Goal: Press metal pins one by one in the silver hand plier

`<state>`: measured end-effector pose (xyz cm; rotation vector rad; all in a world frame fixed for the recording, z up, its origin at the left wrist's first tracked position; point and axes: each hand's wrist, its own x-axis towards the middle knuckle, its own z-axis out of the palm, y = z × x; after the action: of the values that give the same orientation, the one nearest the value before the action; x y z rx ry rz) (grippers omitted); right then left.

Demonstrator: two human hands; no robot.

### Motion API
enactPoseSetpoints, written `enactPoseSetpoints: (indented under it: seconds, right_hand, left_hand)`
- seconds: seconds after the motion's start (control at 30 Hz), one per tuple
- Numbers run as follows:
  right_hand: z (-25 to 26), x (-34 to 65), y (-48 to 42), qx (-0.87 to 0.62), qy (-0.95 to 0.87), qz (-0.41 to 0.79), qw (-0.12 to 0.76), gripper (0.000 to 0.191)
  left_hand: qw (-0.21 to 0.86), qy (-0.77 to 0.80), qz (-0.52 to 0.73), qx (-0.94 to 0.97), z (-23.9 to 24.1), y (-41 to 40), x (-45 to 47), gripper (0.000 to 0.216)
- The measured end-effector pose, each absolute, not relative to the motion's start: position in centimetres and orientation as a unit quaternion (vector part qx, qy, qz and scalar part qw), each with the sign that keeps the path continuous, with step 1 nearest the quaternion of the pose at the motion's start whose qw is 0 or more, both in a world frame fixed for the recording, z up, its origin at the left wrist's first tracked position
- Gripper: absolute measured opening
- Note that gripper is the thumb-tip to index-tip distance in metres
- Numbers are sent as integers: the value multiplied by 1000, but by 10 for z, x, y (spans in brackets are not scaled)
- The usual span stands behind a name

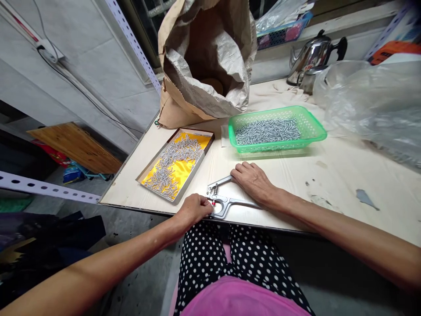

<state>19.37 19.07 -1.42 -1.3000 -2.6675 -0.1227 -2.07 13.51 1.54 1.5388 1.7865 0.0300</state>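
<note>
The left hand (194, 210) is curling its fingers together at the head of a metal hand press (221, 201), pinching at the spot where a small red part is showing in the tool's mouth; whether a piece is caught between the fingertips cannot be told. The right hand (253, 181) is lying over the press's two handles, palm down, fingers loosely bent around the upper handle and resting on it, while the lower handle is running out under the wrist. The press is lying flat near the front edge of the pale table (345, 175), directly ahead of the person's lap.

Just beyond the left hand, a shallow tray lined with yellow cloth (176, 164) is sitting at an angle, holding a scatter of small silver metal pieces (179, 151). Beyond the right hand, a green plastic basket (314, 129) is carrying a dense layer of the same kind of silver pieces. Behind both containers, a large brown paper sack (205, 57) is standing open at the back of the table. To the right, a crumpled clear plastic bag (375, 101) is spreading over the tabletop, and a steel kettle (312, 55) is standing behind it near the wall.
</note>
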Motion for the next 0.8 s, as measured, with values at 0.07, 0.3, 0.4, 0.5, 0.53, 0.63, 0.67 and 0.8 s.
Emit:
enactPoseSetpoints:
  seconds: [0.07, 0.3, 0.4, 0.5, 0.53, 0.63, 0.67, 0.8]
  right_hand:
    - [-12, 194, 187, -451, -888, -1, 84, 18]
    - [0, 215, 164, -378, -907, 131, 129, 60]
    - [-5, 224, 155, -386, -899, 158, 134, 87]
    - [-8, 225, 149, -443, -874, 149, 129, 97]
    - [-8, 224, 147, -457, -868, 144, 128, 96]
    - [-1, 219, 145, -468, -865, 140, 115, 82]
    - [2, 217, 145, -470, -865, 141, 108, 78]
    - [10, 211, 143, -484, -858, 150, 79, 65]
  left_hand:
    - [384, 695, 18, 607, 13, 135, -22, 16]
    - [419, 709, 14, 568, 12, 139, -23, 16]
    - [428, 708, 12, 562, 13, 141, -22, 16]
    - [435, 705, 8, 560, 13, 141, -22, 16]
    - [436, 705, 7, 560, 14, 141, -22, 16]
    - [433, 704, 6, 563, 14, 141, -21, 15]
    - [433, 704, 5, 563, 14, 141, -21, 14]
    - [434, 708, -3, 557, 16, 143, -20, 16]
